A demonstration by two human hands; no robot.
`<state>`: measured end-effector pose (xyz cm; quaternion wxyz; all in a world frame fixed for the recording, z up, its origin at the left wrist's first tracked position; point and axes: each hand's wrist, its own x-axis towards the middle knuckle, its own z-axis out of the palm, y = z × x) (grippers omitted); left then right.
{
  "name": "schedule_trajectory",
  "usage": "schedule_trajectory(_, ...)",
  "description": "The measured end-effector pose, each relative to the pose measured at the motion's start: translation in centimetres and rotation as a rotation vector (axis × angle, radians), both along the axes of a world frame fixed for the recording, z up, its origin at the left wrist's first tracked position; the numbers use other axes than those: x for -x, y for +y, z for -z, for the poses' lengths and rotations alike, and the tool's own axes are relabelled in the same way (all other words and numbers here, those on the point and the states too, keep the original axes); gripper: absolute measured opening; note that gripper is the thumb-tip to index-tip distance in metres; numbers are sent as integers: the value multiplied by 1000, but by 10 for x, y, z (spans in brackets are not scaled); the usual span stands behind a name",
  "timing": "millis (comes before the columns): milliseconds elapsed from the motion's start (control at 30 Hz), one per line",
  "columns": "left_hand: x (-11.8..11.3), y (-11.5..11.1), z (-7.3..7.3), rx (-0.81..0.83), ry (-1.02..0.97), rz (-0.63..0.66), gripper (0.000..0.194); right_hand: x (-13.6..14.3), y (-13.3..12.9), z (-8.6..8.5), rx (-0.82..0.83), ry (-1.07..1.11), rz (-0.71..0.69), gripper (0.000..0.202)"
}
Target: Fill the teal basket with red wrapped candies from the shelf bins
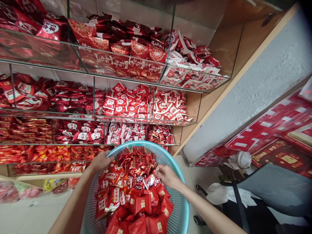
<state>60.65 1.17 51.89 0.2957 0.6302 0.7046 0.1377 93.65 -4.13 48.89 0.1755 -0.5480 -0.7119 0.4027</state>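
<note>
A turquoise plastic basket (pixel 184 195) stands low in the middle, filled with red wrapped packets (pixel 142 204). My left hand (pixel 101 161) is closed on its far left rim. My right hand (pixel 168 175) reaches over the right rim with its fingers pinched on a small red-and-white packet (pixel 151 179) among the others. Glossy darker red packets (pixel 136 162) lie at the far side of the basket, and packets with white lettering (pixel 115 196) lie at the left. The tips of the right fingers are partly hidden by the packets.
Ahead rises a wooden shelf unit (pixel 207 107) with clear dividers, its compartments holding red packets (pixel 122 102). A grey wall (pixel 243 78) runs along the right. An office chair (pixel 280 188) stands at the lower right, near a red patterned box (pixel 282 156). Bagged goods (pixel 55 185) lie under the shelves.
</note>
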Motion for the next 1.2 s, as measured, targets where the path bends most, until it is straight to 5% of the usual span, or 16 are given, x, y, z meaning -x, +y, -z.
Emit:
schedule_trajectory(133, 1, 0, 2, -1, -7, 1, 18, 1, -1, -10, -182, 22, -12, 17)
schedule_trajectory(367, 4, 2, 8, 0, 14, 25, 22, -18, 4, -31, 97, 273, 63, 22)
schedule_trajectory(533, 5, 4, 10, 7, 35, 54, 23, -26, 3, -33, 34, 35, 194, 16)
schedule_trajectory(800, 4, 3, 7, 17, 37, 41, 20, -11, -9, -53, -255, -610, 120, 13)
schedule_trajectory(1000, 4, 4, 9, 18, 18, 39, 19, -26, 58, -74, -372, -534, 244, 18)
schedule_trajectory(1200, 4, 4, 11, -15, 43, 41, 15, -24, 135, -56, -354, -540, 373, 23)
